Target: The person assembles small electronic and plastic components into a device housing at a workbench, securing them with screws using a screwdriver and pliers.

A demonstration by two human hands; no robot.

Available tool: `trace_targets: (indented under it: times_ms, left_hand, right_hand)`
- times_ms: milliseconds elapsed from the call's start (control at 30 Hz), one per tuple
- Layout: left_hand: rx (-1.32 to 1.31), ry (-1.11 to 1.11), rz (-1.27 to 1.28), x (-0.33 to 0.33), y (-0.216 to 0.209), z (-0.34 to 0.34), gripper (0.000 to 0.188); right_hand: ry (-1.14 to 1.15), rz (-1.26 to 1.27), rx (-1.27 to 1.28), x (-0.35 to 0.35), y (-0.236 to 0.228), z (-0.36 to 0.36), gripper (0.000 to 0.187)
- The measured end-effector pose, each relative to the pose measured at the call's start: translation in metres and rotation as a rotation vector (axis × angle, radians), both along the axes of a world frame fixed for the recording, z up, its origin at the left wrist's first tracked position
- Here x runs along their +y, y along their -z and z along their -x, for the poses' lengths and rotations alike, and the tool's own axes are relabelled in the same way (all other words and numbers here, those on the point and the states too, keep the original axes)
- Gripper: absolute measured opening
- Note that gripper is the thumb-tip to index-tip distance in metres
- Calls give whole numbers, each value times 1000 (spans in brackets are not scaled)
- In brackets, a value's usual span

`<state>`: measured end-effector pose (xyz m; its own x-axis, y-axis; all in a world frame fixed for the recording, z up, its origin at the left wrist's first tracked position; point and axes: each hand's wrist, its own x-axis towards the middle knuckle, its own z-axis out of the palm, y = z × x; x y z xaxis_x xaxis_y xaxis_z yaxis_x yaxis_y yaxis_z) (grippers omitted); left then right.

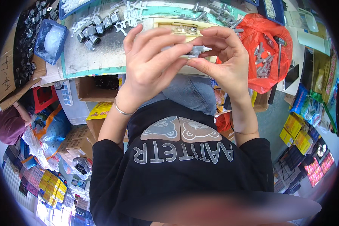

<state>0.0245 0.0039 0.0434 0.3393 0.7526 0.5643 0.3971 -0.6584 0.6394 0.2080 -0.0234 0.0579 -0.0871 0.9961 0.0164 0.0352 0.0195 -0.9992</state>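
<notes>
Fingers of the left hand (148,58) and the thumb and fingers of the right hand (229,56) close on a small grey fitting (197,50) with a white tip, held above the counter (77,54). Both hands appear to be grasping it, the left at the rear end and the right beside the tip, though the fingers hide much of the contact. The white tip is in line with the grey body, suggesting that this piece is at least partly put together; whether it is fully seated cannot be told.

Just beyond the hands sits a cream tray (157,23), partly covered by them. Much appears left to handle: blocky metallic pieces (99,28) lie clustered on the left of the counter near white branched plastic parts (135,15), while grey tubular fittings (202,16) are scattered at the far right. An open red plastic bag (248,32) on the right holds more grey pieces (266,64); whether those are finished or waiting is unclear. A blue bin (40,39) stands at the left, well apart from the hands.
</notes>
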Motion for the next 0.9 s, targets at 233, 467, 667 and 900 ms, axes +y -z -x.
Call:
trace_targets:
  times_ms: [233,467,667,900]
  left_hand:
    - [-73,93,125,5,1,-5,18]
    - [-136,89,73,4,3,-9,17]
    - [-17,15,-158,1,-2,-8,20]
    - [-128,86,9,5,1,-7,21]
  right_hand:
    - [-19,34,54,-9,-2,-11,32]
    - [67,-18,57,-13,-2,-3,19]
    - [129,115,297,-17,-1,5,20]
    - [53,30,176,-17,-2,-1,23]
